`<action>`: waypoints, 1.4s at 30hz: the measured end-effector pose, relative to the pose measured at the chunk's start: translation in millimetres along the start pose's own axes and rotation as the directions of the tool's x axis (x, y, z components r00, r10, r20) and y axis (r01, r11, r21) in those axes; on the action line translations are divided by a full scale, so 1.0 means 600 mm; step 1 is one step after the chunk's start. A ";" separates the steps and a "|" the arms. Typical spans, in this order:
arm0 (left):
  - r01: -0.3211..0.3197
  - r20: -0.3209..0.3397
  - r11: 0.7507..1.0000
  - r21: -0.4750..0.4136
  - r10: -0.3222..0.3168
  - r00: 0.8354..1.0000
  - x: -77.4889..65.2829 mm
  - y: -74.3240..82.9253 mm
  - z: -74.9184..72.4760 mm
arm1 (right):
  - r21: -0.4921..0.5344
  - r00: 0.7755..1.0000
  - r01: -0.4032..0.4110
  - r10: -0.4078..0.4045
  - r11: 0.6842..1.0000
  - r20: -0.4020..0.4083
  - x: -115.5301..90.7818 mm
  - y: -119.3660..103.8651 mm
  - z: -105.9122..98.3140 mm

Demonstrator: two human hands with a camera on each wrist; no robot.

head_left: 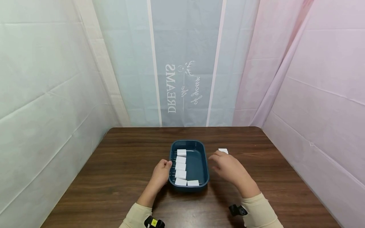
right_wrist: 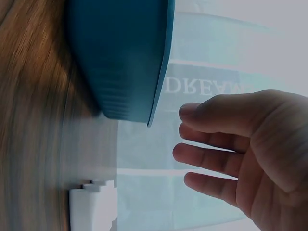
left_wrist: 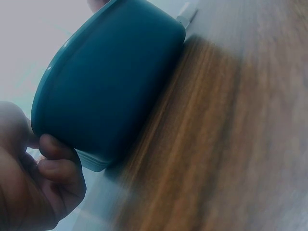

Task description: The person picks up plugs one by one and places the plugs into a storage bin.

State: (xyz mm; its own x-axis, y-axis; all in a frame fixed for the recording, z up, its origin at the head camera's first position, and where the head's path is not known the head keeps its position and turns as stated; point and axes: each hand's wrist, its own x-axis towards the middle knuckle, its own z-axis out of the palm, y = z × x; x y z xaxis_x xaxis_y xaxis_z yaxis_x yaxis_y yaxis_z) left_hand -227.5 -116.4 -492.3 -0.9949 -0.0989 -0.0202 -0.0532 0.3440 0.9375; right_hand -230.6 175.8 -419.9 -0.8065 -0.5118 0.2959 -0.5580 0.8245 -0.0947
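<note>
A dark blue rectangular tray (head_left: 196,164) stands on the table. Several white plug adapters with metal prongs lie in it, most in a column along its left side, including this white adapter (head_left: 181,167); another adapter (head_left: 193,183) lies at the near right corner. My left hand (head_left: 161,172) pinches the tray's left rim between thumb and curled fingers, as the left wrist view also shows. My right hand (head_left: 228,166) hovers right of the tray, fingers apart and holding nothing. Just beyond it, partly hidden by the hand, a white adapter (head_left: 223,150) lies on the table; white adapters (right_wrist: 91,209) also appear in the right wrist view.
The brown wood-grain table (head_left: 125,158) extends around the tray. Behind it hangs a pale curtain (head_left: 185,38) with mirrored lettering, and white cloth walls (head_left: 42,95) close in both sides. Each sleeve carries a black wrist camera, such as the right camera (head_left: 238,210).
</note>
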 end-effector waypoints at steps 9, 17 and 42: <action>0.024 -0.001 1.000 0.000 -0.024 1.000 0.001 0.002 0.000 | -0.013 0.998 -0.058 0.058 0.998 -0.002 -0.018 0.021 0.007; 0.018 0.005 1.000 -0.007 -0.018 1.000 0.001 0.000 0.001 | -0.020 0.996 -0.083 0.084 0.996 0.031 -0.027 0.037 0.015; 0.002 0.015 1.000 -0.017 -0.002 1.000 -0.003 0.000 -0.001 | -0.023 0.988 -0.117 0.119 0.993 0.099 -0.041 0.066 0.042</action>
State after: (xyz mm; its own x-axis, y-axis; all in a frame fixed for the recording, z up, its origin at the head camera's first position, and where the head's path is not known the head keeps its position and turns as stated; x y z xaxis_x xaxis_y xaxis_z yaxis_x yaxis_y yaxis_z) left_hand -225.9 -116.7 -492.0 -0.9960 -0.0854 -0.0270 -0.0537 0.3276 0.9433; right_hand -237.7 215.4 -454.9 -0.8824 -0.4318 0.1870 -0.4552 0.8840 -0.1065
